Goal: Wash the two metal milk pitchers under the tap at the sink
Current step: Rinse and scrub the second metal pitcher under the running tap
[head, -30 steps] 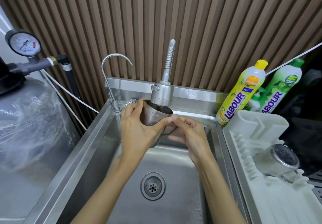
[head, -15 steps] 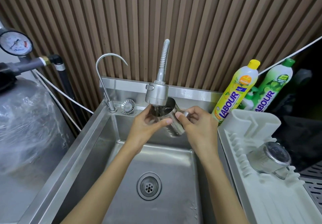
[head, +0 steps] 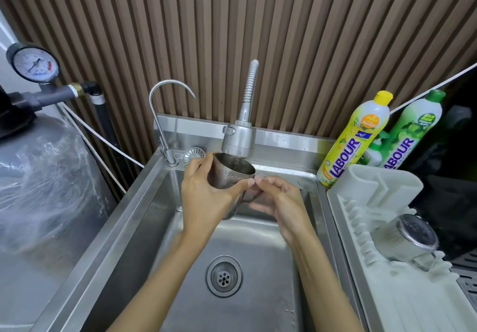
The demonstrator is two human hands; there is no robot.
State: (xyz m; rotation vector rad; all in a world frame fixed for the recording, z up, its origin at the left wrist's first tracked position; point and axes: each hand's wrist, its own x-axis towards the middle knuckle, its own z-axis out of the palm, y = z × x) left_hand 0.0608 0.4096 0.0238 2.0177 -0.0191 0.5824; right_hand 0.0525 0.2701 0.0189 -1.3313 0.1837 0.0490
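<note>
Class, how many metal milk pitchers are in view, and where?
2. One pitcher is gripped by the left hand under the spray tap; the other pitcher lies on its side in the white drying rack.

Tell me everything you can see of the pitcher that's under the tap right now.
The pitcher is a small vessel of dull brushed steel with faint marks on its wall. It is held mouth up and slightly tilted, right below the spray head and above the sink. The left hand grips its body from the left. The right hand has curled fingers on its right side, hiding any handle. A thin stream seems to fall into it.
</note>
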